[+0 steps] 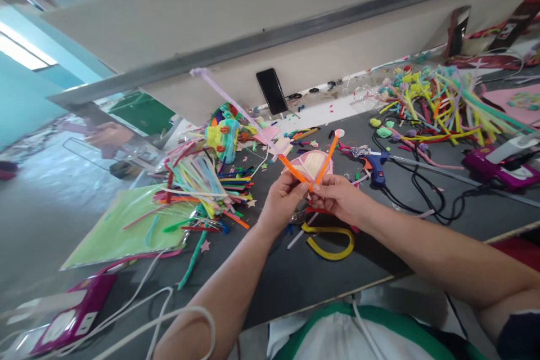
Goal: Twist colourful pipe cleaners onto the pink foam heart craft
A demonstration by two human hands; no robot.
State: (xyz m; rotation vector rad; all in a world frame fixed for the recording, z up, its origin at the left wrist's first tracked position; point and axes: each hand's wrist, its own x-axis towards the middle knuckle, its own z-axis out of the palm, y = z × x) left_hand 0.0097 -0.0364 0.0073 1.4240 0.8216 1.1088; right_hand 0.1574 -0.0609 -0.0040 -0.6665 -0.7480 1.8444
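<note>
In front of me, my left hand point(288, 192) and my right hand point(335, 196) meet with their fingertips pinched on an orange pipe cleaner point(330, 158) bent into a V. Its point sits between the fingertips, and both arms reach upward. From the left arm a long lilac pipe cleaner point(232, 99) extends up and to the left; how the two join I cannot tell. Behind the V lies a round pink-and-cream piece point(323, 161). Beneath my hands are yellow-handled scissors point(331, 257), partly hidden by my fingers.
A blue glue gun point(375, 167) with a black cord lies at right, near a heap of pipe cleaners point(447, 104). Another bundle point(200, 180) is at left on a green sheet point(122, 225). A phone point(272, 91) leans on the divider. Purple power strips point(502, 166) flank the table.
</note>
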